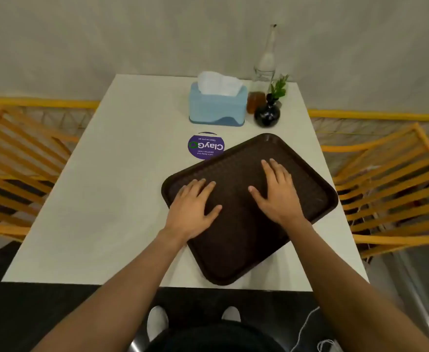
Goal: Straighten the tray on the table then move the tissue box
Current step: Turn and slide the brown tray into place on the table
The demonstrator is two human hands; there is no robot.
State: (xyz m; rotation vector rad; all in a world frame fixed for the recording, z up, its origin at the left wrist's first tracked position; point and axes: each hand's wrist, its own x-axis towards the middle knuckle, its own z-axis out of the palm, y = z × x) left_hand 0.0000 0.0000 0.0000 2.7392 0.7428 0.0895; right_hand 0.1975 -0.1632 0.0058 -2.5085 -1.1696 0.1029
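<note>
Dark brown plastic, the tray (236, 252) lies skewed on the white table (101, 199), one corner past the near edge; it looks stiff, light and flat, likely to slide readily under pressure, so pushing down through the palms and turning it seems the best hold; the left hand (195, 207) and right hand (277, 194) both rest flat on it, fingers spread, gripping nothing; beyond, well apart near the far edge, the pale blue tissue box (217, 107) stands upright, tissue sprouting; it looks light, best taken by its sides.

Left hand (193, 208) flat, right hand (278, 193) flat, fingers spread
</note>
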